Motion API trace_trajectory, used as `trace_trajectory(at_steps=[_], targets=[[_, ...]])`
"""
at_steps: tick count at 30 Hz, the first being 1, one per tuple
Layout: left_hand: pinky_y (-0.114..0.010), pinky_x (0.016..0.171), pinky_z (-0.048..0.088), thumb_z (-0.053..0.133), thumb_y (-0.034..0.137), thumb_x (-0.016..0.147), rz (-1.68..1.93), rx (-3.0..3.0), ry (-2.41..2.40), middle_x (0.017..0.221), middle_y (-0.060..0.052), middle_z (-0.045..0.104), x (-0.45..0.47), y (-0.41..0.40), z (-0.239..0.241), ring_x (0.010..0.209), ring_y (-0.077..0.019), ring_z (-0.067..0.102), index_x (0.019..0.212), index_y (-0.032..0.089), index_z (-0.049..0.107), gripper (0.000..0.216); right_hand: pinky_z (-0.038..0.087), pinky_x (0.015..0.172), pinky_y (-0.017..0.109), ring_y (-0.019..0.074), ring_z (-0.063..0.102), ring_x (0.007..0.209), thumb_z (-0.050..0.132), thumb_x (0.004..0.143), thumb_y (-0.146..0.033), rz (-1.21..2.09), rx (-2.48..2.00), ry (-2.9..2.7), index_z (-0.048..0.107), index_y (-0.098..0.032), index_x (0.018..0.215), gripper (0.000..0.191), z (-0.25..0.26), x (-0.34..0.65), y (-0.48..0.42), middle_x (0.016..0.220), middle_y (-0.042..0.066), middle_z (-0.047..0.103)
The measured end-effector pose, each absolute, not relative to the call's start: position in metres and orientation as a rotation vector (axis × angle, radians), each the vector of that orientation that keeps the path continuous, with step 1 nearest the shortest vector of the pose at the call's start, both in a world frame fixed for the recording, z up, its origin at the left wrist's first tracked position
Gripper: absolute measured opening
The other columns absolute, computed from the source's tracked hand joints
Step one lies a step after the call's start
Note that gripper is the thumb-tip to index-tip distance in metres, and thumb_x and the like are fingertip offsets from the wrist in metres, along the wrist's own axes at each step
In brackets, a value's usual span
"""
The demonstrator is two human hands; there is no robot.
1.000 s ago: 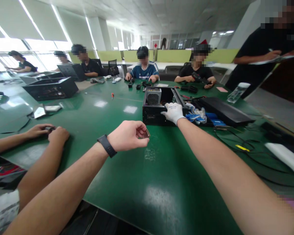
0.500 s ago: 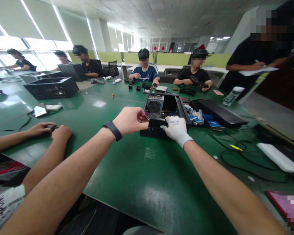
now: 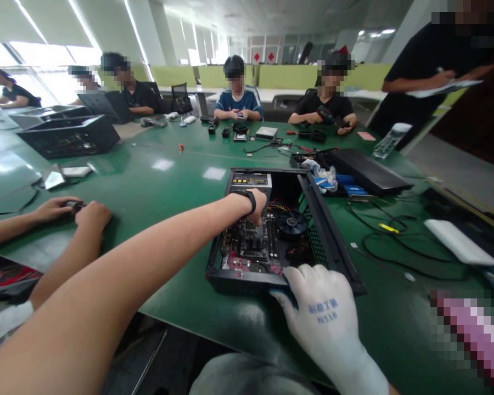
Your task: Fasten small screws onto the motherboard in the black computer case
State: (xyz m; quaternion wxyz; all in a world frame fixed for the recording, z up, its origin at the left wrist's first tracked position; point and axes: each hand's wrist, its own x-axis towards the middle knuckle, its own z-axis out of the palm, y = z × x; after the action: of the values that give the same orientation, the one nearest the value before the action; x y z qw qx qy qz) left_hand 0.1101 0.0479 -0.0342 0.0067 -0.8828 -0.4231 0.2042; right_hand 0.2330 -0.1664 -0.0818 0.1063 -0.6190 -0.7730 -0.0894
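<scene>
An open black computer case (image 3: 286, 282) lies on the green table in front of me, its inside facing up. Bare but for a dark wristband, my left hand (image 3: 258, 204) reaches down into it beside the power supply (image 3: 251, 180), over the motherboard (image 3: 253, 244). Its fingers are closed and point downward; whatever they pinch is hidden. The cooling fan (image 3: 291, 224) sits just to the right of these fingers. My right hand (image 3: 321, 307), in a white work glove, grips the case's near edge, thumb outside and fingers over the rim.
To the right lie a toolbox (image 3: 349, 178) with gloves in it, black cables (image 3: 379, 247) and a white slab (image 3: 459, 241). A neighbour's hands (image 3: 82, 211) hold a small dark object at left. Other people sit across the table; more cases (image 3: 68, 134) stand at far left.
The case is closer to me, held by my gloved right hand. My left hand has moved from the case's near left edge, holding a thin gold-edged part, to inside it.
</scene>
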Motion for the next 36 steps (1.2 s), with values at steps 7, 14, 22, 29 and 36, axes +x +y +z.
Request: trace_trajectory(at_steps=[7, 14, 22, 29, 36], targets=[[-0.032, 0.082, 0.055, 0.085, 0.034, 0.055, 0.894, -2.727, -1.272, 0.105, -0.019, 0.073, 0.121, 0.056, -0.076, 0.096, -0.0303, 0.069, 0.104, 0.007, 0.074, 0.058, 0.017, 0.064, 0.035, 0.021, 0.041, 0.068, 0.075, 0.071, -0.039, -0.198, -1.742, -2.212, 0.064, -0.027, 0.083, 0.021, -0.09, 0.238, -0.18, 0.07, 0.001, 0.055], [-0.029, 0.082, 0.055, 0.085, 0.033, 0.055, 0.999, -2.718, -1.266, 0.107, -0.019, 0.072, 0.123, 0.058, -0.08, 0.097, -0.0289, 0.069, 0.108, 0.005, 0.073, 0.061, 0.016, 0.063, 0.034, 0.0199, 0.038, 0.065, 0.075, 0.069, -0.037, -0.205, -1.67, -2.187, 0.063, -0.026, 0.081, 0.021, -0.089, 0.239, -0.18, 0.067, 0.001, 0.053], [-0.029, 0.082, 0.055, 0.087, 0.029, 0.049, 1.017, -2.711, -1.295, 0.104, -0.018, 0.074, 0.127, 0.058, -0.079, 0.095, -0.0288, 0.069, 0.104, 0.008, 0.075, 0.061, 0.016, 0.063, 0.035, 0.0202, 0.036, 0.065, 0.072, 0.071, -0.037, -0.219, -1.619, -2.176, 0.062, -0.026, 0.082, 0.018, -0.093, 0.24, -0.18, 0.067, 0.001, 0.053], [-0.029, 0.083, 0.055, 0.087, 0.031, 0.051, 1.035, -2.674, -1.273, 0.111, -0.018, 0.072, 0.129, 0.056, -0.077, 0.1, -0.029, 0.068, 0.111, 0.007, 0.072, 0.067, 0.017, 0.063, 0.035, 0.0209, 0.036, 0.066, 0.063, 0.077, -0.034, -0.237, -1.599, -2.153, 0.062, -0.026, 0.082, 0.01, -0.094, 0.239, -0.18, 0.066, 0.002, 0.052], [-0.028, 0.08, 0.055, 0.086, 0.031, 0.052, 1.084, -2.625, -1.197, 0.109, -0.017, 0.073, 0.13, 0.057, -0.08, 0.098, -0.0289, 0.068, 0.109, 0.008, 0.073, 0.063, 0.018, 0.063, 0.036, 0.0214, 0.037, 0.066, 0.064, 0.076, -0.037, -0.26, -1.592, -2.164, 0.062, -0.026, 0.083, 0.013, -0.097, 0.24, -0.18, 0.067, 0.002, 0.052]])
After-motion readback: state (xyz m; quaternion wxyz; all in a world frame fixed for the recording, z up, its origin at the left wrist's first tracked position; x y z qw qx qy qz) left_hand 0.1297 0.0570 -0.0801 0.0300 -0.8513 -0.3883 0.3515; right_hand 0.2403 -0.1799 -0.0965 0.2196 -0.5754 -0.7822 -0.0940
